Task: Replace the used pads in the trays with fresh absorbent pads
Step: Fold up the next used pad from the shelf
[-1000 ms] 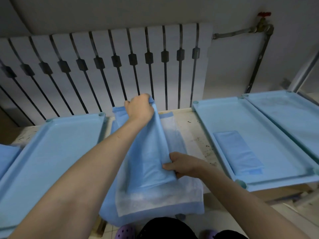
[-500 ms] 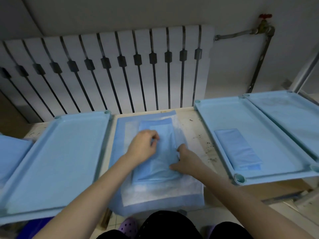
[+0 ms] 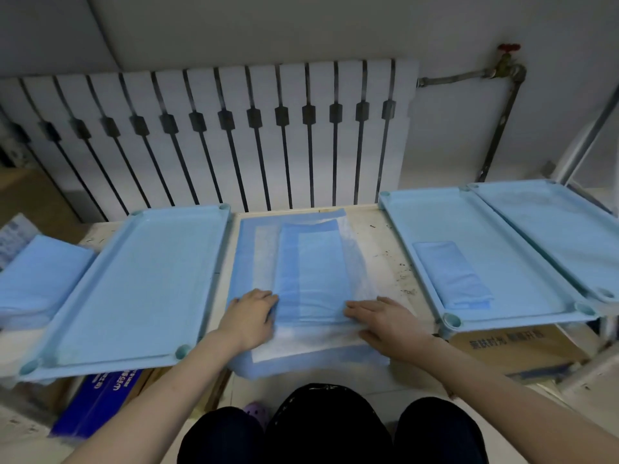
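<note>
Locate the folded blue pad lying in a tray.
Head view, right of centre: the folded pad lies in the near half of the inner right tray, across bare stained tabletop from the right hand.

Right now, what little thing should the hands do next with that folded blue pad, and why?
Probably pull its near corners apart to open it. The folded pad lies narrow on the open pad, and the left hand and right hand rest flat at its two near corners, one on each side, well placed to spread it.
</note>
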Motion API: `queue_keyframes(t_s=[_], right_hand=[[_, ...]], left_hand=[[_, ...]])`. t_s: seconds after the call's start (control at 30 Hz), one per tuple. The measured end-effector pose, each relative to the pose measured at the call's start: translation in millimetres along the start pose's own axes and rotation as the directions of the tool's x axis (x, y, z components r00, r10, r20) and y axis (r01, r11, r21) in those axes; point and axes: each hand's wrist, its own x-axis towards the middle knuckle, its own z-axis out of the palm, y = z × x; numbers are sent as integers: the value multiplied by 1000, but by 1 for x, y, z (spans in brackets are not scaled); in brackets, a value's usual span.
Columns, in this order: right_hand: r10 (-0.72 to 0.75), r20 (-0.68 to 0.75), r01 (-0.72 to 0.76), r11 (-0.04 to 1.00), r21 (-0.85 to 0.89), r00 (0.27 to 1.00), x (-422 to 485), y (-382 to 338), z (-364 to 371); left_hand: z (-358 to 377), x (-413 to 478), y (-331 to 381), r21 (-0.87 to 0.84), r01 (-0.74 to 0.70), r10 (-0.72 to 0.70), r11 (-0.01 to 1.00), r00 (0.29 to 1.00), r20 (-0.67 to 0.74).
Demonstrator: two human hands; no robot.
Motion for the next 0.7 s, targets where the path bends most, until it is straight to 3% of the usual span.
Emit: queue_keyframes(t_s=[0.13,0.2,0.3,0.33,0.5,0.63,0.7], right_hand=[[-50,-140,51,999,-1,989,6,-9,-8],[-98,-146,92,995,-42,984,13,-13,-5],[-124,-136,117,992,-56,983,19,-13,-2],[-122,-143,118,992,-35,982,20,-12,-1],[-134,-152,136,991,3,979,26,-9,-2],[65,-93,-46,980,192,994,32,-13,-9],[136,-56,-113,944,309,989,34,-17,-17]], left_hand=[[1,-4,15,-256,-181,123,950,967,-224],[4,0,23,-236,-194,154,952,972,-177],[12,8,25,-88,-104,114,991,987,109],[14,9,24,-81,-86,97,993,985,145],[11,11,17,-154,-64,79,986,992,97],[10,11,7,-268,-53,84,962,991,105],[9,8,3,-311,-79,91,947,996,22]])
